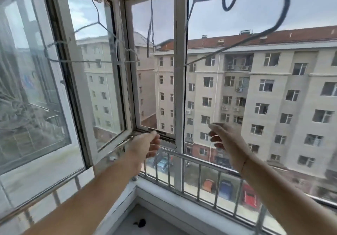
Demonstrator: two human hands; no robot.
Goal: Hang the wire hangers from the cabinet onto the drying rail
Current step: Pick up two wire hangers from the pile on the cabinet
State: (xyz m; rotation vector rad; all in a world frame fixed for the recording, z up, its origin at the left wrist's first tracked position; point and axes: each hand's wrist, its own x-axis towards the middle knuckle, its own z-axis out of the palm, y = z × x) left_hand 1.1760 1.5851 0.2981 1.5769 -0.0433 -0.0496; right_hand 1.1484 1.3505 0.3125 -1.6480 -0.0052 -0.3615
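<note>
- Left hand (145, 146): fingers (155, 144) loosely curled, apart, nothing between them; raised in front of the lower window frame (179, 89).
- Right hand (226, 141): fingers (214, 138) half bent and parted, holding nothing; well below the hangers.
- Both forearms reach up and forward over the metal railing (200, 163).
- Dark wire hanger (284, 7) hangs high right, tilted, its long side slanting down toward the frame.
- Pale wire hanger (94, 49) hangs high left, in front of the open sash (102, 81).
- A third, thin hanger (150, 32), edge-on, hangs between them.
- Hooks run out of view at the top; rail not visible.
- Apartment block (255, 89) beyond the glass.
</note>
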